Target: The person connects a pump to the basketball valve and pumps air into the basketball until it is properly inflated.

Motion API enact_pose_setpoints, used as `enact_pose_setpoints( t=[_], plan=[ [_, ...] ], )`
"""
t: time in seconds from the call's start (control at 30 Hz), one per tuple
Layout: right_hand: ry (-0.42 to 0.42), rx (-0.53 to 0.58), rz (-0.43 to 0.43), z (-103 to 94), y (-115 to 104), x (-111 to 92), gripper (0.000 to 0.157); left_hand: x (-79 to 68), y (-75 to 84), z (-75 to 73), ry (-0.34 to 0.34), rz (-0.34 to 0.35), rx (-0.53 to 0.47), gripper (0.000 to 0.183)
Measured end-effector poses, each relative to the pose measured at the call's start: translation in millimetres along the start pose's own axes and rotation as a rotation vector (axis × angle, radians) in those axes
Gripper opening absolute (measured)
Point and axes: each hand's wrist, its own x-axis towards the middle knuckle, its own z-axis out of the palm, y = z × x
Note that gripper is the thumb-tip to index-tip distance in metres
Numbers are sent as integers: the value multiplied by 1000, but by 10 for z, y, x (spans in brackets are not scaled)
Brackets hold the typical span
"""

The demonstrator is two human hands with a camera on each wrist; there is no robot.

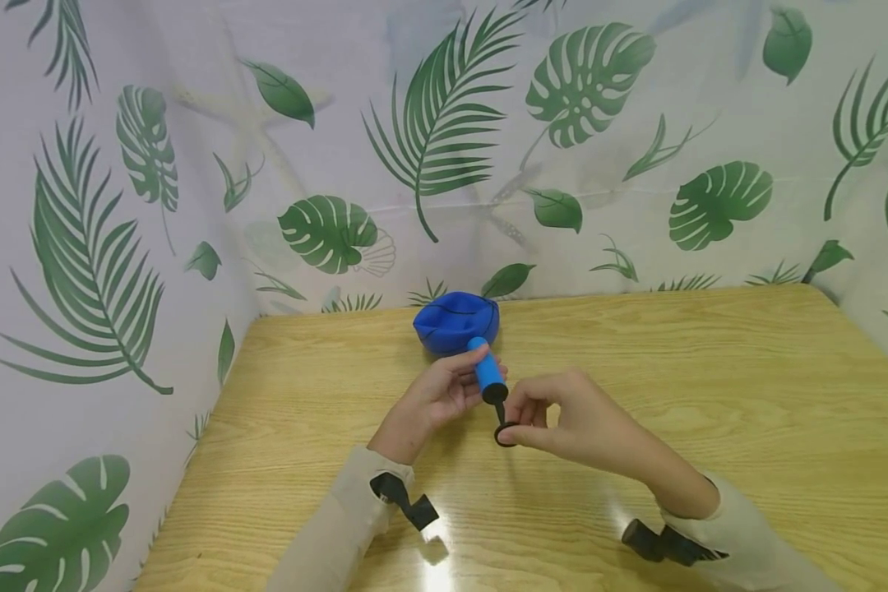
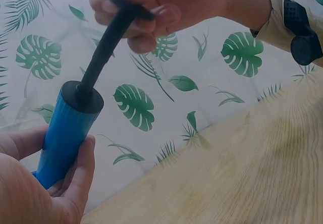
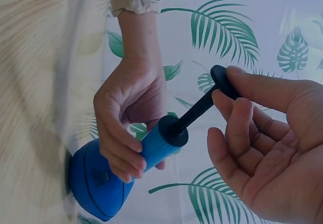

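Observation:
A small hand pump (image 1: pixel 491 374) has a bright blue barrel, a black end cap and a black plunger rod ending in a round disc handle (image 3: pixel 222 80). My left hand (image 1: pixel 444 393) holds the barrel, with thumb and fingers round it. Thumb and fingers of my right hand (image 1: pixel 555 411) pinch the disc handle, and the rod shows drawn out of the barrel. Beyond the pump lies a dented, partly deflated blue ball (image 1: pixel 455 322) with dark seam lines. In the head view the pump's far end overlaps the ball's near side; the join between them is hidden.
Everything is over a light wood-grain table (image 1: pixel 303 395). A white cloth backdrop (image 1: pixel 474 238) with green leaf prints rises along the table's back and left edges. A black strap-on device (image 1: pixel 407 500) sits on the left wrist, and another (image 1: pixel 666 543) on the right.

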Motion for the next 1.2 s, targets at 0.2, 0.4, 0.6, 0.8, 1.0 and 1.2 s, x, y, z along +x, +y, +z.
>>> enact_pose_setpoints(
  t=[0.2,0.4,0.6,0.8,1.0,1.2],
  plan=[
    [-20,73,-66,-16,-144,-69,13,13,27,-11,3,11,-16,57],
    [-15,91,-190,-22,-282,-144,13,28,39,-43,-4,25,-28,58],
    [5,56,-219,-24,-316,-171,15,33,30,-45,-21,13,-31,60],
    [-13,58,-207,-34,-323,-175,14,38,19,-34,-16,-10,-39,60],
    [-13,23,-174,-56,-323,-184,15,18,16,-21,-15,2,-27,60],
    [43,-72,-170,-57,-315,-171,16,4,10,-9,-13,15,-13,50]
  ],
)
